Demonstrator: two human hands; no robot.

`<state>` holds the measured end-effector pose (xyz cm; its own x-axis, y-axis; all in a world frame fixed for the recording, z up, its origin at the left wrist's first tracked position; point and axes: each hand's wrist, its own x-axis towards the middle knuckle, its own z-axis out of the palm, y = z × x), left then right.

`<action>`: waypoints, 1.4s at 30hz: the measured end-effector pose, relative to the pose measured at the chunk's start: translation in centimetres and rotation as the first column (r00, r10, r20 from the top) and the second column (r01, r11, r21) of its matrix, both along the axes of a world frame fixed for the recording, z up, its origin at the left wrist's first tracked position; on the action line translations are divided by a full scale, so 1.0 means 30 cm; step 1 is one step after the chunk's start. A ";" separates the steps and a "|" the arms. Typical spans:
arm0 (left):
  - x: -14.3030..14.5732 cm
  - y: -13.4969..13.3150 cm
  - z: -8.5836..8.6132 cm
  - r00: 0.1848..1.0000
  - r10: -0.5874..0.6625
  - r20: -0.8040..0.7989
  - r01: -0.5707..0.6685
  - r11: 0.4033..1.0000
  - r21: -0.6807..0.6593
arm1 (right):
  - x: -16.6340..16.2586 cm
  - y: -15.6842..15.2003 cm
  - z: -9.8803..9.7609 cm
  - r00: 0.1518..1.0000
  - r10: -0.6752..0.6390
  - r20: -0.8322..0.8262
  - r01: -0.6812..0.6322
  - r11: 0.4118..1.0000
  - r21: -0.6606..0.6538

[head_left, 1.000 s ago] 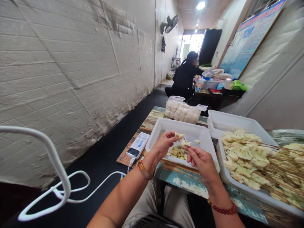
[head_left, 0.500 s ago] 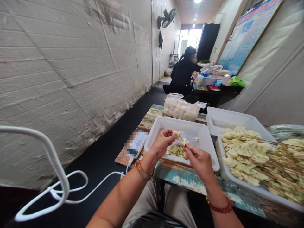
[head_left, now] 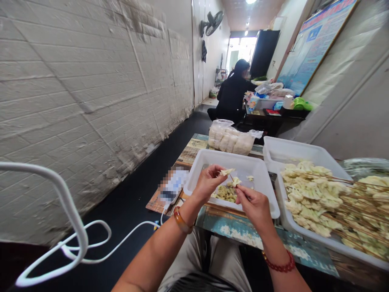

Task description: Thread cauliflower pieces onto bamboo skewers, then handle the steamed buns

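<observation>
**Your two hands thread cauliflower on a stick above a white tray**

Your left hand (head_left: 208, 182) pinches a pale upper floret (head_left: 226, 172) between thumb and fingers. A thin skewer (head_left: 231, 177) runs down from it to a lower floret (head_left: 235, 182). Just below that one, your right hand (head_left: 254, 205) pinches the skewer between thumb and forefinger. The skewer and both florets are held slantwise over the near tray (head_left: 261, 174), in front of you. Inside this tray, small yellowish pieces (head_left: 225, 193) lie heaped toward the near side, and a few pale bits sit farther right.

You wear an amber bangle (head_left: 182, 221) on your left wrist and red beads (head_left: 279, 265) on your right.

Just right of the near tray, a second tray (head_left: 284, 213) holds a large pile of skewered cauliflower (head_left: 316, 194), many sticks pointing right. Behind the near tray rests a clear bag (head_left: 231, 138) of whitish contents. On the left of the worn, painted table (head_left: 234, 233) lies a blurred device (head_left: 173, 186) with a white cable (head_left: 130, 239). Farther off, a person in black (head_left: 232, 95) is crouched or seated low at another table.
</observation>
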<state>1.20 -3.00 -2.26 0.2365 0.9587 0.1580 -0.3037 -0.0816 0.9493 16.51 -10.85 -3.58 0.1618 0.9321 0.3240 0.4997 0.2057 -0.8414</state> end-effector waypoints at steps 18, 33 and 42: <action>-0.013 -0.037 0.043 0.955 -0.280 0.102 0.288 0.955 -0.070 | 0.003 -0.005 0.007 0.999 0.020 -0.042 -0.020 1.000 -0.018; -0.005 -0.019 0.038 0.963 -0.157 0.218 0.200 0.960 -0.196 | 0.021 -0.008 -0.012 0.996 0.079 0.028 -0.078 0.996 -0.031; -0.004 -0.027 0.048 0.979 -0.146 0.142 0.169 0.971 -0.168 | 0.012 -0.022 -0.004 0.949 -0.077 0.306 0.019 0.982 0.189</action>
<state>1.07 -3.81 -0.81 0.3761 0.9262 0.0262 -0.4182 0.1444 0.8968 16.86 -11.49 -3.70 0.0692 0.8466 0.5277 0.7429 0.3094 -0.5937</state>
